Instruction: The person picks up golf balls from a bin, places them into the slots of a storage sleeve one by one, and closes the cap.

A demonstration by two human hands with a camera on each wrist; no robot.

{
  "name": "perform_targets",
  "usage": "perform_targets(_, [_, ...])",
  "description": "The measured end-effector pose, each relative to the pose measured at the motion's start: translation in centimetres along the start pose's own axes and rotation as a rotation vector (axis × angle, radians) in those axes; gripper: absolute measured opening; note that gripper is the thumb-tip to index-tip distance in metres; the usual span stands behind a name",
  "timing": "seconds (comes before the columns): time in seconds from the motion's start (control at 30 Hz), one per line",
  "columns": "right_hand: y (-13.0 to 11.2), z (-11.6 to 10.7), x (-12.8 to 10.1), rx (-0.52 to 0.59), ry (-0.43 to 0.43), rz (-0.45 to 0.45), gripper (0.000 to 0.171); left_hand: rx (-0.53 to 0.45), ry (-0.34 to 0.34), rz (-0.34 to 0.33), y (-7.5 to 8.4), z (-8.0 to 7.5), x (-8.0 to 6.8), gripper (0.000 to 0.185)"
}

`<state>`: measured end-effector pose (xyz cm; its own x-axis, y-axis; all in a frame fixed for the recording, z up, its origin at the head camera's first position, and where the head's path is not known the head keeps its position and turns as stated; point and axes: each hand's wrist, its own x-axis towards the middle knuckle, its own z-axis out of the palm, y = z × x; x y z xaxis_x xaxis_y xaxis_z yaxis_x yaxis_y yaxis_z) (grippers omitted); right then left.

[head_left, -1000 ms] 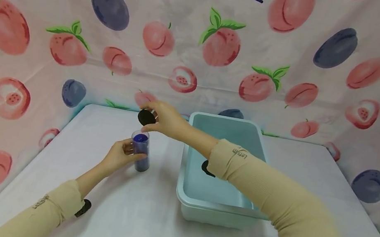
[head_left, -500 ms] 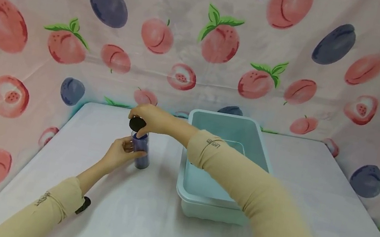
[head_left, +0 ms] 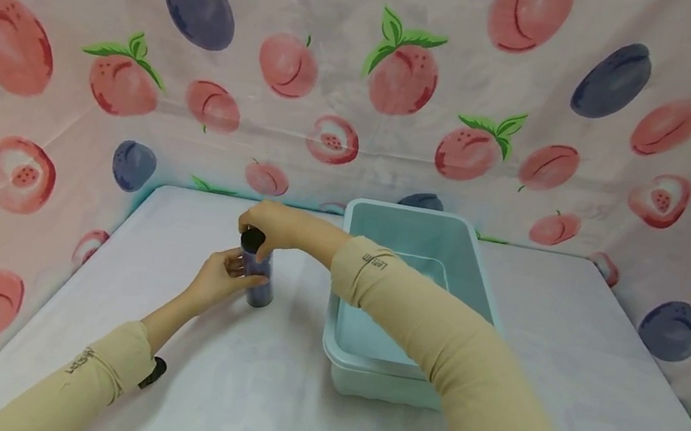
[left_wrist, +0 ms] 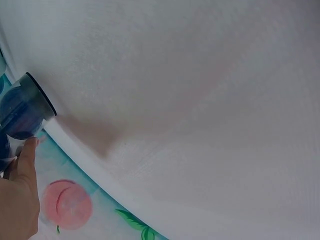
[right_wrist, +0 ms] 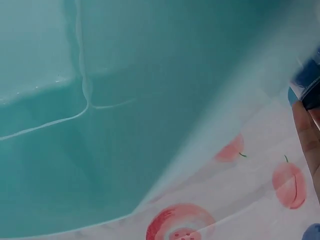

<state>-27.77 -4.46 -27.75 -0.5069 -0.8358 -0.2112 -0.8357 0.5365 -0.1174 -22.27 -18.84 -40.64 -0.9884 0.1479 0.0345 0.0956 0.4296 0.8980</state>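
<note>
White table under a peach-print backdrop: two hands work a small jar just left of a pale blue tub.

The jar stands upright, long axis vertical, dark blue inside. The left hand grips its side; the right hand pinches the black cap on its top. The left wrist view shows the jar's base on the table near the far edge, hidden from the head view; the right wrist view shows the tub's wall. Bare table lies in front of the jar and to its left.
</note>
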Motion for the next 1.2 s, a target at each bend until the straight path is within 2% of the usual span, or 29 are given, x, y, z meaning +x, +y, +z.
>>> perform_targets(0.27, [-0.6,-0.4,0.5,-0.050,-0.049,0.003,0.043,-0.009,-0.009,-0.005,-0.2,-0.1,0.2,0.055])
perform_targets(0.6, [-1.0,-1.0,1.1,-0.103,-0.120,0.046,0.049,0.017,-0.005,0.023,-0.1,-0.2,0.3,0.047])
perform_targets(0.93, [-1.1,-1.0,1.2,-0.146,-0.123,0.034,0.042,-0.002,-0.007,-0.003,-0.1,-0.4,0.5,0.051])
perform_targets(1.0, [-1.1,-1.0,1.1,-0.156,-0.140,0.040,0.046,0.007,-0.018,0.006,0.0,-0.4,0.5,0.052])
perform_targets(1.1, [-1.0,-1.1,0.7,-0.148,-0.198,0.067,0.065,0.032,-0.034,0.024,0.3,-0.4,0.4,0.056])
perform_targets(1.2, [-0.7,-1.1,0.1,-0.124,-0.249,0.090,0.080,0.044,-0.015,0.030,0.6,-0.5,0.1,0.064])
